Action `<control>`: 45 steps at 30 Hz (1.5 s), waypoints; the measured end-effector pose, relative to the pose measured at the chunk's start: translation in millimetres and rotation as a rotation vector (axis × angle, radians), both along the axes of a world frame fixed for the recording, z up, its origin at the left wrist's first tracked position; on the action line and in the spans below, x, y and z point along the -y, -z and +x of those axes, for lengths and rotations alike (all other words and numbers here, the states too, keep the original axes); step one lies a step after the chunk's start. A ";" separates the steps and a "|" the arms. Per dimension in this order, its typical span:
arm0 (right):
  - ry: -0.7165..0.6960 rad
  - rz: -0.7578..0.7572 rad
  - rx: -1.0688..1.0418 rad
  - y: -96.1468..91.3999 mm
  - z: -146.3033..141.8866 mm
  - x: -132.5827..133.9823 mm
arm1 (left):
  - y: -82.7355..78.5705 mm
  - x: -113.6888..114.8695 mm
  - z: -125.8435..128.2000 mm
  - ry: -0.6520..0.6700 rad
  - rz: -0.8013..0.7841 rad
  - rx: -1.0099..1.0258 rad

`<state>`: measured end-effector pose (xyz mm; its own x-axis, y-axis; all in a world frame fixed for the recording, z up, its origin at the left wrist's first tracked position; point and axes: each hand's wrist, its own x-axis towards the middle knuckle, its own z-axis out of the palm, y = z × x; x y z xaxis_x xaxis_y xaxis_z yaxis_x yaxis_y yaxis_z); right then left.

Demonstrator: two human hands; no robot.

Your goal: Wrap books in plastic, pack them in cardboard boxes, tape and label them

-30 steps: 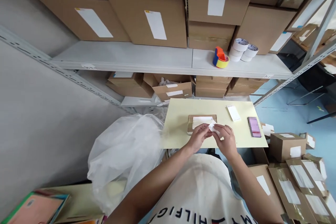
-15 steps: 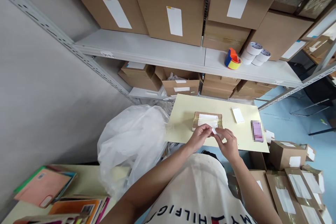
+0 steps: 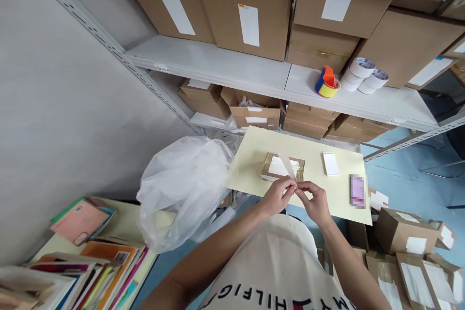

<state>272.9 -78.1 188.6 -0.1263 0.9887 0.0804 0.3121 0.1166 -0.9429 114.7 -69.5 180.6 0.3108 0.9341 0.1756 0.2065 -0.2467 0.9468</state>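
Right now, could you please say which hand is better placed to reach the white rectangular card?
Probably the right hand: it is nearer the card than the left hand, though both meet at the pale, narrow strip.

pale yellow rectangular table [image 3: 313, 170] lies open between taped brown cardboard box [image 3: 279, 166] and white rectangular card [image 3: 330, 163]; translucent white plastic bag [image 3: 183, 184] crowds the left.

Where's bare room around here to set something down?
Tabletop: left of the taped box, plus a narrower patch between box and white card. Shelf: the stretch left of the tape dispenser, in front of the cartons. Crowded: just in front of the box, where left hand and right hand meet at a pale strip.
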 end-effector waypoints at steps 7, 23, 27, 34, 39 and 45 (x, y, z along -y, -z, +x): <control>-0.103 -0.180 -0.122 17.4 20.7 0.2 | 2.2 12.7 15.3 -0.034 -0.047 -0.039; 0.082 -0.327 -0.223 27.4 -2.5 -40.7 | 6.3 -30.5 -81.3 -0.542 -0.644 0.200; 0.248 -0.316 -0.184 31.5 -14.6 -53.0 | 7.8 -53.8 -123.3 -0.659 -0.583 0.200; 0.598 -0.239 -0.185 40.4 -38.2 -63.9 | 20.0 -98.1 -213.4 -0.739 -0.519 0.014; 0.680 -0.200 -0.249 48.0 -58.5 -51.6 | 35.1 -163.9 -248.0 -0.600 -0.416 -0.265; 0.695 -0.188 -0.256 51.2 -71.5 -38.4 | 33.3 -274.1 -239.6 -0.614 -0.286 -0.238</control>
